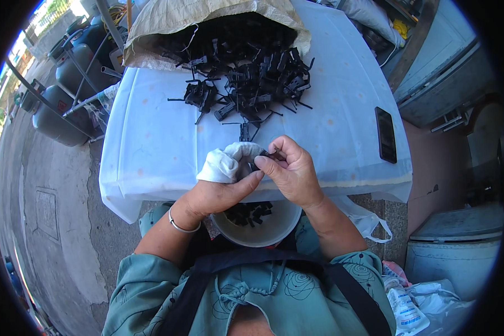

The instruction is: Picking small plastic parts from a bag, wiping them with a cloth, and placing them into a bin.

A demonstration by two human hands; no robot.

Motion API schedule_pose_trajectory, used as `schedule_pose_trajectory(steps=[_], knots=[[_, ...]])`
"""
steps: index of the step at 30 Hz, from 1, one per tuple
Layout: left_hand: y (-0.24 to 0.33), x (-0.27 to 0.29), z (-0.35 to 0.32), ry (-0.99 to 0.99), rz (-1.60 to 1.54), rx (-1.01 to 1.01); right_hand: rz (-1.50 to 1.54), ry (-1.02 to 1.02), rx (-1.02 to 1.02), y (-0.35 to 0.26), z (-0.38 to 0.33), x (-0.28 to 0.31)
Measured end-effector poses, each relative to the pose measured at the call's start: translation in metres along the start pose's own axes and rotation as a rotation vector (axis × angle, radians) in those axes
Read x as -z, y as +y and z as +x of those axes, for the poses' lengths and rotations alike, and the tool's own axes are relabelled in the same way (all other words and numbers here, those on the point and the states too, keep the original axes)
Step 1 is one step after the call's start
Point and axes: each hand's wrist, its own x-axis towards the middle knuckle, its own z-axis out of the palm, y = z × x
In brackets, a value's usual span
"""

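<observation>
My left hand point(218, 196) has its fingers covered by a white cloth or glove point(221, 163), the thumb bare. It is curled round one end of a small black plastic part point(272, 154), which is mostly hidden. Thumb and fingers of my right hand point(298, 175) pinch the same part from the other side. Both hands meet over the near edge of the table. Just beyond them a single black clip-like piece point(245, 132) lies on the cloth. Beneath my hands a pale bowl point(292, 227) holds several small black pieces point(248, 213).
A white cover drapes the table point(347, 112). A heap of black plastic parts with thin stems point(257, 84) spills from a woven sack point(213, 15) at the far side. A dark phone point(386, 135) lies near the right edge. Grey gas cylinders point(59, 115) stand at left.
</observation>
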Motion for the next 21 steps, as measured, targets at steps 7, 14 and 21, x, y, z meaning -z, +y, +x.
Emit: schedule_pose_trajectory(steps=[7, 14, 21], knots=[[-0.008, -0.004, 0.003, 0.228, 0.247, -0.060, -0.399, -0.113, 0.098, -0.004, -0.003, 0.005], [-0.005, -0.008, 0.001, 0.272, 0.535, -0.218, -0.355, -0.035, 0.127, 0.011, -0.002, -0.005], [-0.009, -0.007, 0.000, 0.296, 0.493, -0.220, -0.188, -0.100, 0.065, 0.014, -0.002, -0.003]])
